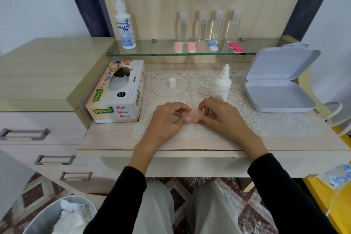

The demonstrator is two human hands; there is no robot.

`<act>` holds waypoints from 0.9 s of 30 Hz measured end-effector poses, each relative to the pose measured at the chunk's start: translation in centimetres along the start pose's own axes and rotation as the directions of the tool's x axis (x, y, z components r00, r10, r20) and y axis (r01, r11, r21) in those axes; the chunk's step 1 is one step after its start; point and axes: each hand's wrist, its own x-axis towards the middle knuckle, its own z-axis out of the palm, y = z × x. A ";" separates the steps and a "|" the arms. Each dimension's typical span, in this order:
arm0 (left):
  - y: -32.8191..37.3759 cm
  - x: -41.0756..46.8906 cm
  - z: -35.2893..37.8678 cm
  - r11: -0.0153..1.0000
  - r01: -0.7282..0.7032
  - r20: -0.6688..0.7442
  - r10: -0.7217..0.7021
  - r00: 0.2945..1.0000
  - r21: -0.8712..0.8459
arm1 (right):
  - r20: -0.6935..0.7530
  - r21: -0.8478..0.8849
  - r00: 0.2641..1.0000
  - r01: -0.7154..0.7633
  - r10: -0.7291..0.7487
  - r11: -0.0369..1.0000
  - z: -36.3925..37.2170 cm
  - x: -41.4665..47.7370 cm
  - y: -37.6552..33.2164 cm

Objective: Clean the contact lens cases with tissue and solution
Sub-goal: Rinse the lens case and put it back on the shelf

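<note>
A pale pink contact lens case [194,115] lies low over the lace mat, held between both hands. My left hand [167,119] pinches its left end and my right hand [222,118] grips its right end; fingers hide much of it. A small white solution bottle [222,85] stands uncapped just behind my right hand, and its white cap [172,82] sits on the mat further left. The Mysoft tissue box [117,91] lies to the left. More lens cases sit on the glass shelf: pink ones [185,46], a blue and white one [213,46], a red one [235,46].
A large Dream Eye solution bottle [125,24] and several clear bottles [209,26] stand on the glass shelf [152,53]. An open grey box [279,93] sits at the right. Drawers [38,135] are at the left. A metal bin [62,216] with used tissue stands on the floor.
</note>
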 end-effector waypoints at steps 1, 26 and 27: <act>-0.1 0.0 0.0 1.000 -0.001 0.001 0.001 1.000 0.004 | -0.002 0.009 1.000 -0.005 0.005 1.000 0.0 0.0 0.0; 0.0 -0.1 0.1 1.000 0.017 -0.020 -0.017 1.000 -0.020 | 0.019 0.000 1.000 -0.009 0.009 1.000 0.2 -0.6 -1.2; 0.0 -0.1 0.1 1.000 0.016 -0.019 -0.017 1.000 -0.020 | 0.018 0.008 1.000 -0.002 0.002 1.000 0.2 -0.6 -1.1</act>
